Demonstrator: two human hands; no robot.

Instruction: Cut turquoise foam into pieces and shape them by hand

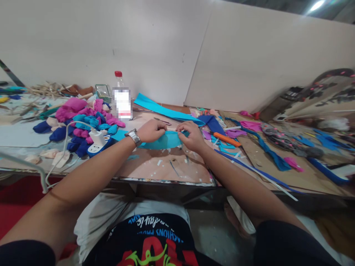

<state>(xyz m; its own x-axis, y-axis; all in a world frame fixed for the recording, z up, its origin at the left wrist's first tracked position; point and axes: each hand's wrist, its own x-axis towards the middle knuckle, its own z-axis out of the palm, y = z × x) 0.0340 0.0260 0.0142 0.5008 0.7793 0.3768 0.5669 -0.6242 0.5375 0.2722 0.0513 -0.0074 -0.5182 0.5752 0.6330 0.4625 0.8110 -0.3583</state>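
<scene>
A light blue fabric strip (pixel 168 141) is stretched between my two hands, just above the work table (pixel 166 168). My left hand (pixel 151 131), with a metal watch on its wrist, pinches the strip's upper edge, fingers curled. My right hand (pixel 191 135) pinches the same edge a short way to the right, thumb and index finger pressed together. Behind my hands lies a longer blue strip (pixel 163 109) that runs down toward the right hand. Whether the two blue pieces are joined is hidden by my fingers. A small pair of tweezers or snips (pixel 162 121) rests behind my left hand.
At left are a pile of pink and blue fabric bundles (pixel 80 114), a power strip (pixel 97 149) with a white plug, and a bottle (pixel 122 99) with a red cap. An orange utility knife (pixel 227 139) and fabric scraps lie right. A white panel (pixel 155 48) stands behind.
</scene>
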